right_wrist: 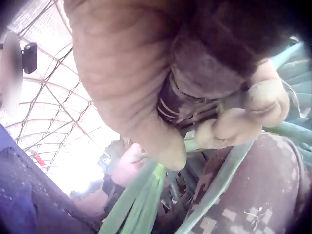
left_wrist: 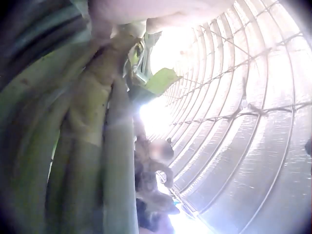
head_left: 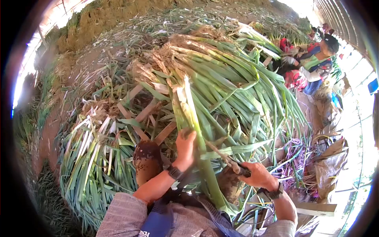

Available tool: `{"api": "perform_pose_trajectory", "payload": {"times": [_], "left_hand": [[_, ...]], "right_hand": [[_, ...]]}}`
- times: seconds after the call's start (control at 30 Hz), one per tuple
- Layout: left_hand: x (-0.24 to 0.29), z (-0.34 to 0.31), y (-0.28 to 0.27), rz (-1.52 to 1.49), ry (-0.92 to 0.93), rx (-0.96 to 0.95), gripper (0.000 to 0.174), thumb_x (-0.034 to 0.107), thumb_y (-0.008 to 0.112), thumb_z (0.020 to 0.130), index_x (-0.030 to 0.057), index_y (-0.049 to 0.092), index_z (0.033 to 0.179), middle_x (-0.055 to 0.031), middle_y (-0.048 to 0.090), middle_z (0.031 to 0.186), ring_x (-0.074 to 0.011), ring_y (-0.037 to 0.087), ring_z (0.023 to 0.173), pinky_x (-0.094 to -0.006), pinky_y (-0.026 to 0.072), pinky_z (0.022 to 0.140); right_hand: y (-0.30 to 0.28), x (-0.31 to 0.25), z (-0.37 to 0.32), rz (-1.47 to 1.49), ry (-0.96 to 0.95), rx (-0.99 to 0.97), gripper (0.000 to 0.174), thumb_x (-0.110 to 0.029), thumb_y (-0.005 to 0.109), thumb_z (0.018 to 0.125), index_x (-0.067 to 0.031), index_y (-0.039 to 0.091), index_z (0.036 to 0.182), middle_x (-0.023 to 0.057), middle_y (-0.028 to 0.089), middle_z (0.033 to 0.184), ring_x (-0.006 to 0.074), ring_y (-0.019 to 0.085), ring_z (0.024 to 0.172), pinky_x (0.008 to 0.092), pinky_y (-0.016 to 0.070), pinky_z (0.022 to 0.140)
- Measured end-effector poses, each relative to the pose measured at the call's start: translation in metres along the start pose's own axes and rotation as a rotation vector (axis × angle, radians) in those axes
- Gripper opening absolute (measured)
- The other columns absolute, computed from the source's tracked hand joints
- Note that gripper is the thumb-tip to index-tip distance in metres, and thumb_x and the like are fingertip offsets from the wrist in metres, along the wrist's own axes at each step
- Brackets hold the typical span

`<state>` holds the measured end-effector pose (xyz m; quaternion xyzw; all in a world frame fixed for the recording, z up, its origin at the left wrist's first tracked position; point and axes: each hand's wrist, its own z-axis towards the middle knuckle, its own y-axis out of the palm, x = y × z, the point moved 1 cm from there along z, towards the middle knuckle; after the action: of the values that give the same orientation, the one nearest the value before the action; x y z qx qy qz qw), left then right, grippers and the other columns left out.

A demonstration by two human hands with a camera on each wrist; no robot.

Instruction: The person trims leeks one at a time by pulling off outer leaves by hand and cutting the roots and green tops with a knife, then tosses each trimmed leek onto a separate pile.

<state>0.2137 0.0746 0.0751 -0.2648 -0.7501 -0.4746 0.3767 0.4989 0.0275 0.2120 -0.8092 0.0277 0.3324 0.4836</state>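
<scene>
My left hand (head_left: 185, 148) grips a few thick leeks (head_left: 190, 106), their pale root ends up and away from me. Their green leaves hang down between my knees; in the left wrist view the stalks (left_wrist: 85, 146) fill the left side. In my right hand (head_left: 258, 175) is a dark-handled tool (head_left: 233, 166) with a narrow brownish end lying close to the leaves, just right of the bunch. The right wrist view shows the fingers (right_wrist: 234, 124) curled round its handle (right_wrist: 204, 73), with green leaves (right_wrist: 141, 200) below the thumb. The tool's exact kind I cannot tell.
A large leek heap (head_left: 237, 79) lies in front, roots to the left. Another pile (head_left: 90, 158) stands at left, with wooden slats (head_left: 164, 132) between. Purple strings (head_left: 292, 158) and a wooden board (head_left: 316, 208) lie right. Another person (head_left: 316, 63) sits at the back right.
</scene>
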Motion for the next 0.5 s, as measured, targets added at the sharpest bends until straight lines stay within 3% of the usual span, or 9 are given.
{"api": "perform_pose_trajectory", "payload": {"times": [0.07, 0.1, 0.13, 0.23, 0.27, 0.33, 0.37, 0.47, 0.5], "left_hand": [[0.013, -0.010, 0.008, 0.094, 0.071, 0.085, 0.038, 0.007, 0.066, 0.091, -0.0014, 0.054, 0.126, -0.0097, 0.058, 0.120, -0.0150, 0.057, 0.104, -0.0311, 0.0497, 0.088], [0.012, -0.010, 0.003, 0.190, 0.193, 0.016, 0.046, 0.005, 0.065, 0.091, -0.0011, 0.049, 0.133, -0.0108, 0.053, 0.128, -0.0170, 0.055, 0.113, -0.0310, 0.0498, 0.091], [0.015, -0.012, 0.005, 0.202, 0.183, 0.024, 0.046, 0.005, 0.065, 0.091, -0.0011, 0.049, 0.133, -0.0108, 0.053, 0.128, -0.0170, 0.055, 0.113, -0.0310, 0.0498, 0.091], [0.014, -0.004, 0.002, 0.374, 0.395, -0.049, 0.056, 0.004, 0.064, 0.090, -0.0009, 0.039, 0.141, -0.0132, 0.045, 0.135, -0.0240, 0.055, 0.119, -0.0341, 0.0519, 0.094], [0.015, 0.007, 0.000, 0.378, 0.395, -0.049, 0.056, 0.004, 0.064, 0.090, -0.0009, 0.039, 0.141, -0.0132, 0.045, 0.135, -0.0240, 0.055, 0.119, -0.0341, 0.0519, 0.094], [0.036, 0.014, 0.009, 0.459, 0.206, -0.089, 0.056, 0.005, 0.064, 0.091, -0.0007, 0.039, 0.140, -0.0145, 0.048, 0.132, -0.0235, 0.057, 0.116, -0.0343, 0.0530, 0.092], [0.036, 0.026, 0.012, 0.445, 0.171, -0.072, 0.048, 0.002, 0.061, 0.095, 0.0001, 0.040, 0.138, -0.0132, 0.050, 0.129, -0.0187, 0.058, 0.109, -0.0303, 0.0508, 0.090], [0.050, 0.076, 0.025, 0.542, 0.207, -0.104, 0.040, 0.013, 0.069, 0.092, -0.0023, 0.052, 0.125, -0.0083, 0.065, 0.100, -0.0127, 0.063, 0.087, -0.0262, 0.0507, 0.075], [0.023, 0.117, 0.009, 0.745, 0.339, -0.041, 0.037, 0.018, 0.071, 0.090, -0.0027, 0.056, 0.117, -0.0074, 0.066, 0.094, -0.0126, 0.063, 0.083, -0.0270, 0.0500, 0.072]], "right_hand": [[-0.006, -0.003, -0.001, 0.062, 0.014, -0.046, 0.050, -0.027, 0.074, 0.077, -0.0130, 0.063, 0.125, 0.0201, 0.069, 0.082, 0.0403, 0.067, 0.078, 0.0473, 0.0536, 0.071], [-0.008, -0.001, 0.000, 0.079, 0.018, -0.059, 0.050, -0.027, 0.074, 0.077, -0.0130, 0.063, 0.125, 0.0201, 0.069, 0.082, 0.0403, 0.067, 0.078, 0.0473, 0.0536, 0.071], [-0.010, 0.003, 0.002, 0.094, 0.020, -0.083, 0.049, -0.027, 0.074, 0.077, -0.0121, 0.064, 0.123, 0.0198, 0.069, 0.081, 0.0403, 0.067, 0.077, 0.0473, 0.0536, 0.070], [-0.007, 0.024, 0.019, 0.099, 0.006, -0.121, 0.042, -0.028, 0.074, 0.077, -0.0078, 0.065, 0.113, 0.0196, 0.067, 0.076, 0.0408, 0.066, 0.075, 0.0472, 0.0533, 0.069], [-0.011, 0.028, 0.027, 0.066, 0.005, -0.130, 0.040, -0.028, 0.074, 0.077, -0.0071, 0.065, 0.110, 0.0198, 0.067, 0.076, 0.0411, 0.066, 0.075, 0.0474, 0.0532, 0.069], [-0.011, 0.035, 0.039, 0.095, -0.001, -0.134, 0.038, -0.029, 0.075, 0.077, -0.0062, 0.065, 0.106, 0.0207, 0.067, 0.076, 0.0418, 0.066, 0.076, 0.0478, 0.0529, 0.069], [-0.011, 0.036, 0.045, 0.062, 0.001, -0.100, 0.039, -0.029, 0.075, 0.077, -0.0061, 0.065, 0.106, 0.0210, 0.067, 0.078, 0.0420, 0.066, 0.077, 0.0479, 0.0527, 0.069], [-0.037, 0.009, 0.071, 0.030, -0.010, 0.020, 0.037, -0.029, 0.074, 0.077, -0.0058, 0.065, 0.105, 0.0214, 0.067, 0.081, 0.0417, 0.066, 0.078, 0.0478, 0.0523, 0.069], [-0.043, 0.006, 0.081, -0.008, -0.003, 0.023, 0.036, -0.028, 0.073, 0.077, -0.0058, 0.065, 0.105, 0.0215, 0.067, 0.082, 0.0414, 0.066, 0.077, 0.0477, 0.0522, 0.069]]}}
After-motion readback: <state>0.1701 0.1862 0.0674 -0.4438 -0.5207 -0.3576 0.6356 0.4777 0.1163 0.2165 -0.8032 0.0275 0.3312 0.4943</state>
